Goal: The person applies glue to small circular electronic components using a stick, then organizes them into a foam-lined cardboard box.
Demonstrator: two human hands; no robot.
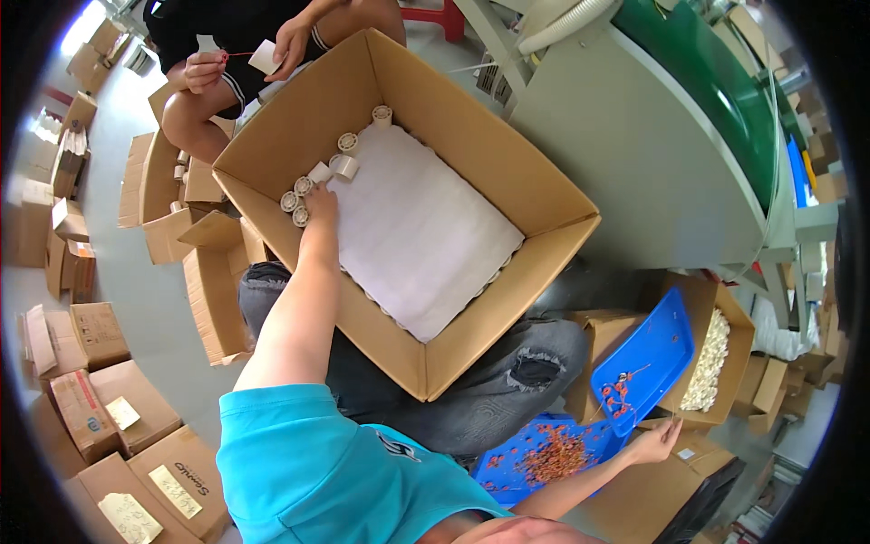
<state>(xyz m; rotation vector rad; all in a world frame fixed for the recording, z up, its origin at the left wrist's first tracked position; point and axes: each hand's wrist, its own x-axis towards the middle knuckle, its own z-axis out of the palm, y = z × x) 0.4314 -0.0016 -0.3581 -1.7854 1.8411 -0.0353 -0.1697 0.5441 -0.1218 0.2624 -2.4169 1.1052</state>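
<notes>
A large open cardboard box (544, 195) sits in front of me, with a white sheet (426, 218) lying inside it. My left hand (321, 204) reaches to the left side of the box, fingers closed at a white spool (319, 174) lying on its side; the fingers partly hide the grip. Beside it several spools stand on end, among them one spool (300, 217) near the wall. Another lying spool (344, 167) is just right of my fingertips. My right hand (656, 442) is far to the right, fingers pinched near the blue trays; what they hold is too small to name.
A tilted blue tray (669, 340) carries several red-orange pieces; a lower blue tray (503, 453) holds a heap of them. A carton (743, 313) contains pale pieces. Across from me another person's hands (292, 45) hold a white spool and red string. Machine housing (634, 154) stands right.
</notes>
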